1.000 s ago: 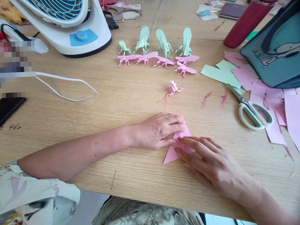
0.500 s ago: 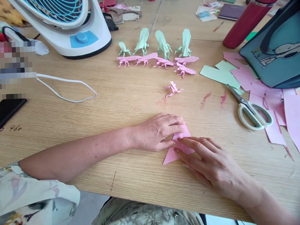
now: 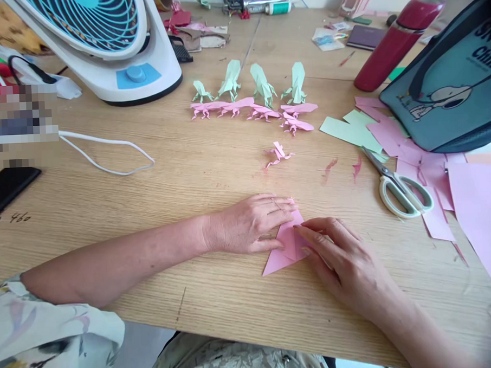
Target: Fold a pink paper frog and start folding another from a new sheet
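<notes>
A folded piece of pink origami paper (image 3: 287, 242) lies on the table in front of me, a crease running down it and a pointed corner at lower left. My left hand (image 3: 255, 221) rests flat on its upper left part, fingers stretched out and pressing it down. At the paper's right side, my right hand (image 3: 338, 256) has thumb and index finger closed on the edge of a flap; the fingers partly hide that edge. Beyond my hands stands a small pink origami figure (image 3: 278, 154) with thin legs.
Farther back are several pink origami insects (image 3: 262, 111) and green ones (image 3: 261, 85). Scissors (image 3: 404, 190) lie at right beside pink and green paper pieces (image 3: 351, 133). A red flask (image 3: 398, 47) and a blue bag (image 3: 449, 94) stand behind; a white fan (image 3: 154, 63) is at left.
My right thumb and index finger have shifted from lying over the paper's middle to pinching the flap at its right edge. My left hand stays on the paper. The view has tilted slightly.
</notes>
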Tool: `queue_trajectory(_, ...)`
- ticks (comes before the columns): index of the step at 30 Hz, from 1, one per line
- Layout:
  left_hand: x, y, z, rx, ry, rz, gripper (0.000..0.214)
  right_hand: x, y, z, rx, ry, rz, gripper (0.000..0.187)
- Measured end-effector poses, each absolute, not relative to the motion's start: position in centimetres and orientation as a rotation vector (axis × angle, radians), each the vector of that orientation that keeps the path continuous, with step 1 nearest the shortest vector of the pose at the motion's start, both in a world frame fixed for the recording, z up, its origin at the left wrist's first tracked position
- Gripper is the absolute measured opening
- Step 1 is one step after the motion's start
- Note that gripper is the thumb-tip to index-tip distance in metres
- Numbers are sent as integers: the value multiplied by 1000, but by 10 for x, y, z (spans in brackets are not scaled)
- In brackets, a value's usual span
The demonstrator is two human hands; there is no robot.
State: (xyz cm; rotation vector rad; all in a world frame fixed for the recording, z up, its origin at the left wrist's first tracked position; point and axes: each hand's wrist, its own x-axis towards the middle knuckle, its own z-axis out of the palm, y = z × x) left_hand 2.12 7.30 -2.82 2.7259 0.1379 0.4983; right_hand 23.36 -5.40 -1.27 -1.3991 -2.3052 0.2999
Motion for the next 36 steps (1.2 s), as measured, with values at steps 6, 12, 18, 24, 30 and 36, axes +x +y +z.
queue_trajectory(6,21,72,-25,2711,131,449,52,224,-47,-13,-1512,-2356,203,30)
queue_trajectory(12,22,72,-22,2678,145,427,50,219,-51,-12,-1566,-2386,82,34)
queue_trajectory(18,20,73,-26,2730,110,456,52,221,-58,-10,-1515,-2410,57,29)
queue_trajectory(24,20,74,-29,2789,89,493,39,223,-64,-5,-1465,-2431,80,26)
queue_trajectory(30,21,74,-29,2784,99,470,34,222,-66,0,-1496,-2456,78,29)
queue_trajectory(36,21,72,-28,2767,109,502,39,215,-64,-3,-1562,-2482,81,35)
